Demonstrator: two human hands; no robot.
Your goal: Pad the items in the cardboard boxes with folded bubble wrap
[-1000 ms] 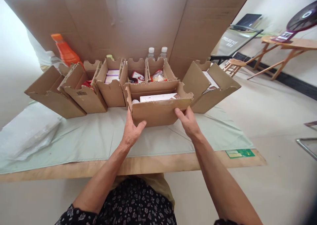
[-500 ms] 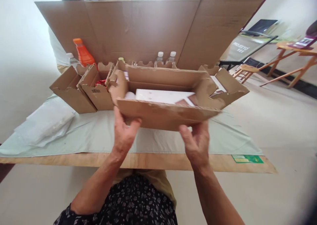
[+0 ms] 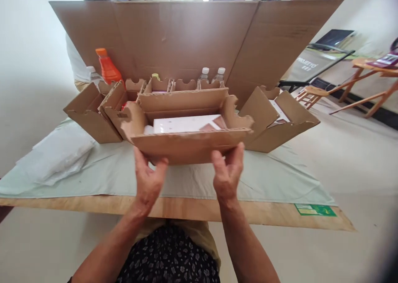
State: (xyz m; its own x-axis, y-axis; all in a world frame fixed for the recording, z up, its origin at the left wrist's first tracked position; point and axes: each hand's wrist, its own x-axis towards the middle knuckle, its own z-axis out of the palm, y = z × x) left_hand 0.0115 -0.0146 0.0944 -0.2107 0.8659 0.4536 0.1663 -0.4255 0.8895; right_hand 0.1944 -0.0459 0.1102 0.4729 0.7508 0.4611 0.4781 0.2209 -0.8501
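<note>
Between my two hands is an open-topped cardboard box with notched ends, its long side facing me. My left hand grips its lower left corner, thumb on the front and fingers partly hidden beneath. At the lower right, my right hand holds it the same way. Inside the box lies a white carton with a brown patterned end, and a small white rounded thing is beside it at the left. Behind stands a row of similar cardboard boxes, including a narrow box at the far left.
A tilted cardboard box with a white item inside stands at the right. Plastic bags lie on the pale green cloth. Behind the boxes are an orange bottle, clear bottles and a tall cardboard panel.
Both hands have carried the cardboard box a little to the left. More of the tilted box at the right now shows. The view has shifted slightly.
</note>
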